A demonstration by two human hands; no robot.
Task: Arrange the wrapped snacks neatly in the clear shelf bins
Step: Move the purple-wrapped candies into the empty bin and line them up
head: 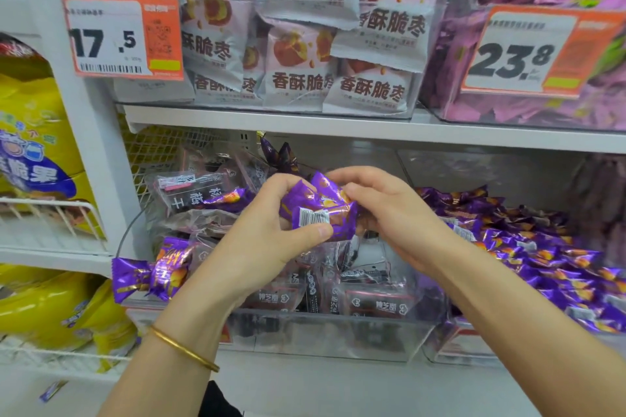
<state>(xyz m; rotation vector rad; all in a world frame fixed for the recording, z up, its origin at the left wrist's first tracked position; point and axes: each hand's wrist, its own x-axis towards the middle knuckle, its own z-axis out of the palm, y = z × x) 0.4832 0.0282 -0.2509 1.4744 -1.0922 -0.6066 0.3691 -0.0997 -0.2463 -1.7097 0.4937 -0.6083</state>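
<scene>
Both hands hold one purple foil-wrapped snack point(318, 208) in front of the lower shelf, barcode facing me. My left hand point(271, 234) pinches its left and bottom side; my right hand point(382, 210) grips its right end. Below them a clear bin point(325, 338) holds dark red-black wrapped snacks point(376, 301), with a few purple ones mixed in. One purple snack point(149, 276) hangs over that bin's left edge. Another sits at the back point(279, 156). To the right, a second clear bin point(450, 349) is piled with many purple snacks point(528, 247).
The upper shelf point(338, 129) carries bins of pale pink date-snack bags point(305, 44) and purple bags point(542, 105), with price tags 17.5 point(122, 35) and 23.8 point(528, 51). Yellow bags point(37, 145) fill wire racks at the left. A small wrapper point(52, 391) lies on the bottom ledge.
</scene>
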